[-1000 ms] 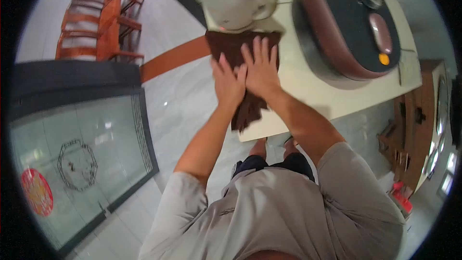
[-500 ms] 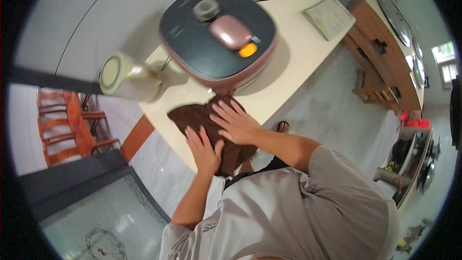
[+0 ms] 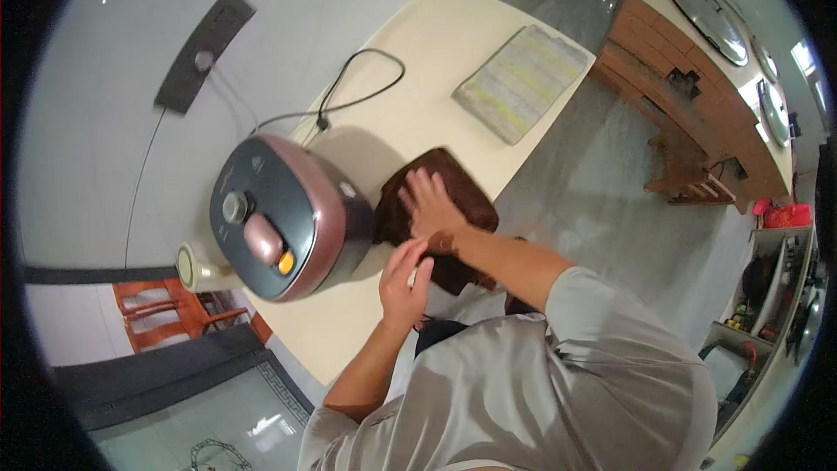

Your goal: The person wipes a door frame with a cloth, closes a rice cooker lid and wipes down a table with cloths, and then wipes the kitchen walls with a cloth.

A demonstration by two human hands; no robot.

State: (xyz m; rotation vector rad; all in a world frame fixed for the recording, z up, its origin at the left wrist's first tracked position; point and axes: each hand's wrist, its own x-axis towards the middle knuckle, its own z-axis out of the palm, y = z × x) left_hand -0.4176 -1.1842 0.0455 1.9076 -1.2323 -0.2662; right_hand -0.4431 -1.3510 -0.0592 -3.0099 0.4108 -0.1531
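A dark brown cloth (image 3: 464, 185) lies on the cream table (image 3: 418, 70), along its near edge. My right hand (image 3: 429, 205) rests flat on the cloth with its fingers stretched out. Just below the right wrist is my left hand (image 3: 404, 290), raised at the cloth's near side, its fingers extended and nothing in them. To the left of the cloth stands an electric pressure cooker (image 3: 279, 218) with a dark lid, a round grey knob, a pink handle and an orange button.
A striped folded cloth (image 3: 523, 83) lies at the table's far right. Behind the cooker runs a black cord (image 3: 366, 52), below a wall socket strip (image 3: 205, 52). A pale kettle (image 3: 193, 269) is beyond the cooker, near wooden chairs (image 3: 148, 310). Right stands a brick stove (image 3: 689, 78) with lids.
My view has turned, and the cooker now appears further left. The brown cloth and right hand are now at the cooker's right side. My left hand has come off the cloth.
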